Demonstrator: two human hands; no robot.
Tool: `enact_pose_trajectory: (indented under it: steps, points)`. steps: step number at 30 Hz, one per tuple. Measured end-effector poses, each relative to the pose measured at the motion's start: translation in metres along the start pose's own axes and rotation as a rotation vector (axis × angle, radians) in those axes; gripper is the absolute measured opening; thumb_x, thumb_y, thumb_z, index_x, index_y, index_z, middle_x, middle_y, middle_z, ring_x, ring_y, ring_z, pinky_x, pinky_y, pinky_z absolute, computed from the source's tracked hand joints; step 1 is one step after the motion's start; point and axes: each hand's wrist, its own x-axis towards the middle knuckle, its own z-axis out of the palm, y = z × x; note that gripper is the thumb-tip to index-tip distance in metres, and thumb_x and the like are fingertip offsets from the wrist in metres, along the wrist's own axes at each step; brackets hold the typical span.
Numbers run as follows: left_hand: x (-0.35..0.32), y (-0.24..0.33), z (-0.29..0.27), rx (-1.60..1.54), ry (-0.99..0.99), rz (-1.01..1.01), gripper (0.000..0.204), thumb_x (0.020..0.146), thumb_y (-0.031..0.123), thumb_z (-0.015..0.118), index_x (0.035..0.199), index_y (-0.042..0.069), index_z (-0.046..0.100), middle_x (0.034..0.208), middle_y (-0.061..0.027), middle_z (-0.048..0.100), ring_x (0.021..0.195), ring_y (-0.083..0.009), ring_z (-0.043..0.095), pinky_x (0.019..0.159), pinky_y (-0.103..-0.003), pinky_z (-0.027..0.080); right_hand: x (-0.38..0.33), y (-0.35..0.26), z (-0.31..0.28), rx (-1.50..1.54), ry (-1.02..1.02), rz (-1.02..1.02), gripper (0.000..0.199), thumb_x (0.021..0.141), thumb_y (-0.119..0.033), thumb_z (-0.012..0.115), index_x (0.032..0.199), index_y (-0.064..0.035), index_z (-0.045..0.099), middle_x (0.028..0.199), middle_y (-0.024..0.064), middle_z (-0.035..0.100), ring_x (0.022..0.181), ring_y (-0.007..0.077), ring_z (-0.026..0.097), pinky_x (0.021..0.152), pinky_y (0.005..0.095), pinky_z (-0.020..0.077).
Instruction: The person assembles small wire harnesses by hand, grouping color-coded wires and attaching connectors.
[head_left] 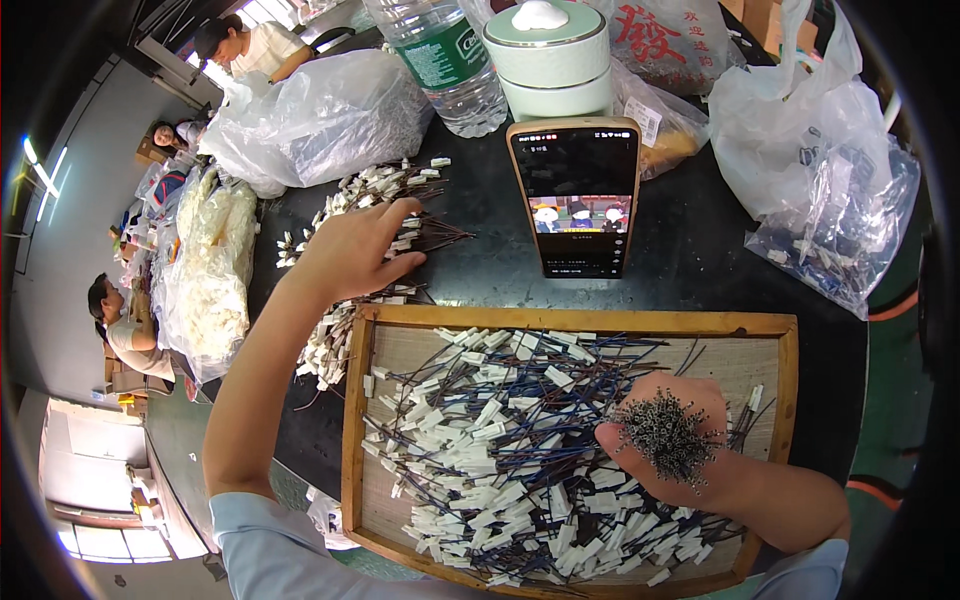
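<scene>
Dense bundle of dark wires (668, 438), end-on, white-connectored wires (490, 430) strewn across a tray (580, 321), smaller pile (328, 352) beside it

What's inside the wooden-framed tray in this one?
A heap of wires with white connectors covers most of the tray. Above it, the right hand grips a bundle of wires. Pale tray floor shows near the edges; whatever lies beneath the heap is hidden.

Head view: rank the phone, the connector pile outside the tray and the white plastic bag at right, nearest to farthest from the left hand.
1. Connector pile, right at the left hand.
2. Phone, to the hand's right.
3. White plastic bag, farther right than the phone.
</scene>
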Motion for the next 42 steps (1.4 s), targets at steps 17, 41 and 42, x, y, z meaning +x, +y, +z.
enact_pose_trajectory:
  steps: [17,41,42]
  points:
    - [0.031,-0.005,0.026,0.329,0.034,0.206,0.017,0.082,0.018,0.057,0.087,0.004,0.050,0.085,-0.0111,0.052,0.082,-0.0276,0.056,0.071,-0.038,0.048,-0.003,0.003,-0.004,0.110,-0.075,0.032,0.013,0.072,-0.005,0.073,0.079,0.0005,0.064,0.071,0.0092,0.065,0.063,0.0172,0.066,0.053,0.0260,0.0481]
    - [0.010,-0.008,0.005,-1.903,0.376,-0.513,0.021,0.094,0.028,0.052,0.093,0.007,0.048,0.078,-0.0028,0.052,0.057,-0.0083,0.044,0.047,-0.020,0.035,-0.002,-0.002,-0.001,0.053,-0.057,0.033,0.012,0.074,-0.003,0.072,0.082,0.0020,0.063,0.071,0.0086,0.063,0.060,0.0139,0.062,0.051,0.0244,0.0450]
    - [0.011,-0.011,0.003,-1.879,0.340,-0.507,0.019,0.093,0.025,0.054,0.094,0.007,0.050,0.077,-0.0031,0.054,0.055,-0.0081,0.044,0.047,-0.021,0.034,-0.003,0.000,-0.001,0.056,-0.058,0.044,0.012,0.075,-0.003,0.072,0.082,0.0021,0.063,0.070,0.0083,0.062,0.059,0.0136,0.061,0.051,0.0244,0.0443]
